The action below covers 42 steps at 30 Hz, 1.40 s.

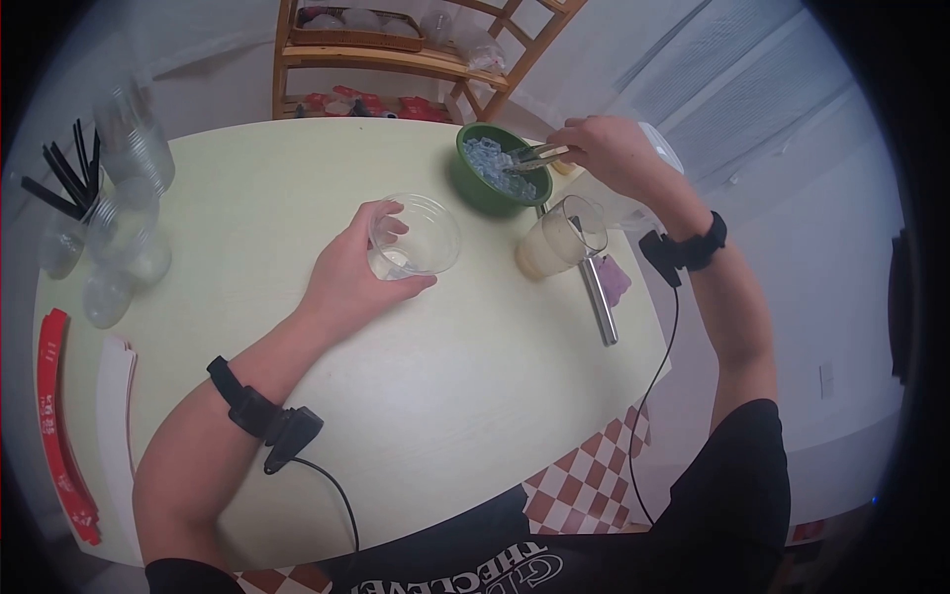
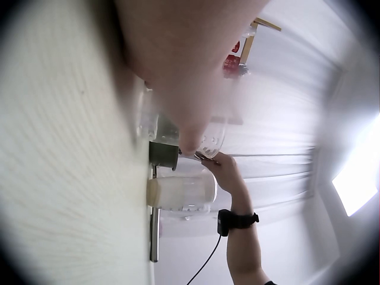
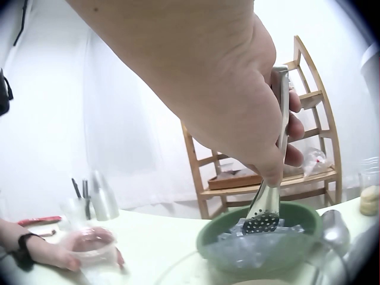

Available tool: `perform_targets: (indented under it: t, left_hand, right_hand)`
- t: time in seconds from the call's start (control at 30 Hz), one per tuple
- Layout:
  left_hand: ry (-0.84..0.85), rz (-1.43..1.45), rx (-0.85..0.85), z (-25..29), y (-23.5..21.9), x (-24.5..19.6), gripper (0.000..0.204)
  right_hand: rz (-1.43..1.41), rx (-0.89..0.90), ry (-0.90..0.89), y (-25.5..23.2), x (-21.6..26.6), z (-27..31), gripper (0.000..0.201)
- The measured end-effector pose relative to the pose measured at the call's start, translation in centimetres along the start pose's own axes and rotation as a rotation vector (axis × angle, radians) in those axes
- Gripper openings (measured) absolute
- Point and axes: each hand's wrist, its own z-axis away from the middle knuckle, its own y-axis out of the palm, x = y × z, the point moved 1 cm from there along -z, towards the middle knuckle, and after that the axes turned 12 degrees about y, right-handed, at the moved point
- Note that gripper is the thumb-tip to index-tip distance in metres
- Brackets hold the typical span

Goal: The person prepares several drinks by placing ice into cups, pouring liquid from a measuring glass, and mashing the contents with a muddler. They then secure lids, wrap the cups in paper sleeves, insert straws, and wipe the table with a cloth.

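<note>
My left hand (image 1: 341, 267) holds a clear plastic cup (image 1: 431, 234) above the middle of the table, fingers and thumb curled round its side. The cup's mouth faces up and a little towards the right. At the far right my right hand (image 1: 616, 153) grips metal tongs (image 1: 535, 156) from above. Their perforated tip (image 3: 261, 223) reaches down among pale bluish ice cubes (image 1: 487, 160) in a green bowl (image 1: 473, 195). In the left wrist view, the left hand hides much of the cup.
A clear pitcher (image 1: 554, 246) with cloudy liquid stands near the bowl, beside a metal-handled tool (image 1: 600, 307) and a purple cloth (image 1: 616, 281). Stacked clear cups (image 1: 139, 148), black straws (image 1: 67, 176) and red strips (image 1: 59, 426) lie leftward. Behind the table rises a wooden shelf (image 1: 440, 65).
</note>
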Motion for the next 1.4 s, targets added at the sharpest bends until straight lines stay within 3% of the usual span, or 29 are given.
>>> perform_targets:
  t: [0.07,0.13,0.23,0.37,0.4,0.47,0.53,0.63,0.7,0.8,0.83,0.87,0.9,0.97,1.0,1.03,1.1,1.13,1.17,1.23,1.3,1.33,1.4]
  left_hand:
    - [0.050,-0.049,0.005,0.0,0.2,0.6,0.088]
    - [0.054,-0.062,0.011,0.0,0.1,0.4,0.088]
    - [0.073,-0.078,0.014,0.0,0.0,0.0,0.087]
    - [0.075,-0.034,-0.004,0.0,0.2,0.6,0.088]
    - [0.075,-0.035,-0.005,0.0,0.2,0.7,0.088]
    - [0.093,-0.039,-0.008,-0.1,0.2,0.7,0.087]
    - [0.083,-0.005,-0.004,-0.1,0.0,-0.1,0.089]
    - [0.095,0.043,-0.007,-0.1,0.3,-0.1,0.092]
    - [0.119,0.055,-0.014,0.0,0.3,-0.2,0.093]
    - [0.171,0.015,-0.010,0.0,0.3,-0.4,0.085]
    - [0.065,0.177,-0.039,-0.2,0.2,0.0,0.081]
    - [-0.045,0.339,-0.068,-0.3,0.2,0.4,0.077]
    - [-0.046,0.336,-0.066,-0.3,-0.1,0.6,0.077]
    - [-0.178,0.694,-0.019,-0.5,-0.4,0.8,0.071]
    - [-0.181,0.693,-0.014,-0.4,-0.1,0.8,0.071]
    - [-0.152,0.578,-0.024,-0.4,0.0,0.4,0.074]
    - [-0.128,0.464,-0.029,-0.2,0.2,-0.2,0.078]
    - [0.016,0.325,-0.004,-0.1,0.2,-0.5,0.082]
    - [0.159,0.185,0.020,0.0,0.2,-0.8,0.086]
    - [0.170,0.169,0.029,0.1,0.3,-1.0,0.090]
    - [0.180,0.157,0.029,0.2,0.3,-0.7,0.093]
    - [0.212,0.105,0.021,0.2,0.3,-0.4,0.094]
    - [0.242,0.056,0.016,0.2,0.4,-0.2,0.095]
  right_hand:
    - [-0.138,-0.016,0.007,-2.3,2.1,1.4,0.026]
    - [-0.350,-0.058,-0.094,-3.6,4.3,2.5,0.031]
    - [-0.374,-0.070,-0.185,-4.4,7.7,3.5,0.033]
    - [-0.440,-0.003,-0.121,-4.4,8.0,3.1,0.038]
    - [-0.441,-0.004,-0.122,-4.2,7.6,2.7,0.038]
    - [-0.474,0.141,0.127,-3.2,5.6,1.7,0.039]
    - [-0.360,0.233,0.167,0.4,1.6,-0.6,0.043]
    - [-0.424,0.298,0.262,4.3,-1.5,-2.1,0.045]
    - [-0.523,0.438,0.459,6.1,-2.4,-2.5,0.052]
    - [-0.669,0.517,0.414,9.1,-3.6,-2.7,0.058]
    - [-0.673,0.515,0.414,10.1,-4.0,-2.6,0.058]
    - [-0.749,0.461,0.331,10.8,-4.3,-2.4,0.059]
    - [-0.824,0.406,0.248,11.5,-4.7,-2.3,0.059]
    - [-0.913,0.377,0.237,11.9,-4.9,-2.0,0.057]
    - [-0.999,0.349,0.225,12.1,-5.0,-1.8,0.055]
    - [-1.003,0.350,0.230,11.8,-4.8,-1.6,0.055]
    - [-0.724,0.289,0.195,11.0,-4.8,-1.1,0.051]
    - [-0.730,0.292,0.198,11.0,-4.8,-0.7,0.051]
    - [-0.848,0.229,0.259,10.9,-4.9,0.0,0.049]
    - [-0.970,0.169,0.318,10.4,-5.0,1.6,0.048]
    - [-1.125,-0.171,0.352,9.3,-5.2,3.9,0.049]
    - [-1.124,-0.166,0.348,9.1,-4.8,5.3,0.049]
    - [-1.503,-0.426,0.464,9.0,-3.5,8.9,0.061]
